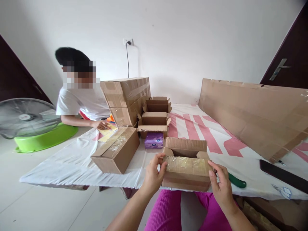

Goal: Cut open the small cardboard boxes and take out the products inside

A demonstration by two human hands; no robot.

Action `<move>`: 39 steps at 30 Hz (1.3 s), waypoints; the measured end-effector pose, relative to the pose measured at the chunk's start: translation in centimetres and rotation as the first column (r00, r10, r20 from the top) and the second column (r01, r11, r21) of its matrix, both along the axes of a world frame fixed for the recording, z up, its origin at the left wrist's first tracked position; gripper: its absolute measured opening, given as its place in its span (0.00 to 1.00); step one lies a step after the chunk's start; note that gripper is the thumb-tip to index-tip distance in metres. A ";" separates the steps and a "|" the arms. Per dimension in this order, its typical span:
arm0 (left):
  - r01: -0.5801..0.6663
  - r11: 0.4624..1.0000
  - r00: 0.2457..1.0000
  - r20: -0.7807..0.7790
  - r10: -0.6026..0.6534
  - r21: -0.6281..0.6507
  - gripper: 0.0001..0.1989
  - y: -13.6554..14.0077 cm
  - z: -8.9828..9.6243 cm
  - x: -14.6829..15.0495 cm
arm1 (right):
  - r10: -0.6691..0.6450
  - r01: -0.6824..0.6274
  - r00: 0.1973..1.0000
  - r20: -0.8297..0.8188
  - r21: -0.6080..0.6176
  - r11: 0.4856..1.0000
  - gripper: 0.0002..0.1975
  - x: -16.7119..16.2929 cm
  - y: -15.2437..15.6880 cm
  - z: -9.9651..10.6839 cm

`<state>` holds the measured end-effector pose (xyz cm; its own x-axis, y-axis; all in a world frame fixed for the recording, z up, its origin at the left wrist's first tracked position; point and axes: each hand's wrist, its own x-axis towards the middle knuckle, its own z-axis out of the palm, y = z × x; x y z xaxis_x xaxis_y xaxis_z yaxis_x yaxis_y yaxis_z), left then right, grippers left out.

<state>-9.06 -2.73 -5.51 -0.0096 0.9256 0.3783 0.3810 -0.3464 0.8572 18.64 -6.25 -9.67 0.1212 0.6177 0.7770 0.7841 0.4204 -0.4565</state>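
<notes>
A small cardboard box [185, 180] stands at the table's front edge, its top open. Its near flap [186, 164], with clear tape across it, slopes towards me, while the far flap [186, 145] stands up. At the left corner my left hand [154, 173] pinches the near flap between thumb and fingers. My right hand [221, 181] grips the flap's right corner the same way. What lies inside the box is hidden. Just behind it is a purple tissue pack [154, 141]. A closed, taped carton [116, 149] lies to the left.
Two more open boxes [154, 123] stand behind, beside stacked taped cartons [127, 99]. A large cardboard sheet [252, 115] rises at the right. A green-handled tool [237, 181] and a black flat object [284, 175] lie right. Another person [79, 102] sits left near a fan [29, 117].
</notes>
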 end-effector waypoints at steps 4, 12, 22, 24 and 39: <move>0.002 0.999 1.000 -0.011 -0.002 0.044 0.14 0.0 -0.3 0.1 | 0.012 -0.012 1.000 0.014 0.004 1.000 0.16 -0.1 -0.1 -0.4; 0.104 0.979 0.988 -0.132 -0.082 0.175 0.11 -0.2 -0.2 0.1 | 0.048 -0.050 0.996 0.074 0.026 0.998 0.20 -0.6 -0.3 -0.8; 0.146 0.939 0.962 -0.267 -0.061 0.312 0.08 -0.3 -1.0 0.1 | 0.059 -0.060 0.992 0.109 0.002 0.998 0.19 -0.3 -0.5 -0.4; 0.147 0.929 0.959 -0.280 -0.049 0.338 0.08 -0.3 -1.2 0.1 | 0.060 -0.061 0.991 0.119 0.004 0.998 0.19 -0.2 -0.5 -0.2; 0.167 0.888 0.935 -0.354 -0.005 0.429 0.15 -0.5 -1.5 0.3 | 0.063 -0.074 0.973 0.221 0.042 0.996 0.19 -0.2 -0.2 0.4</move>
<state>-8.80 -3.26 -7.00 0.2639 0.6477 0.7147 0.5660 -0.7040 0.4290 18.46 -6.42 -9.23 -0.0973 0.5787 0.8097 0.8313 0.4945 -0.2536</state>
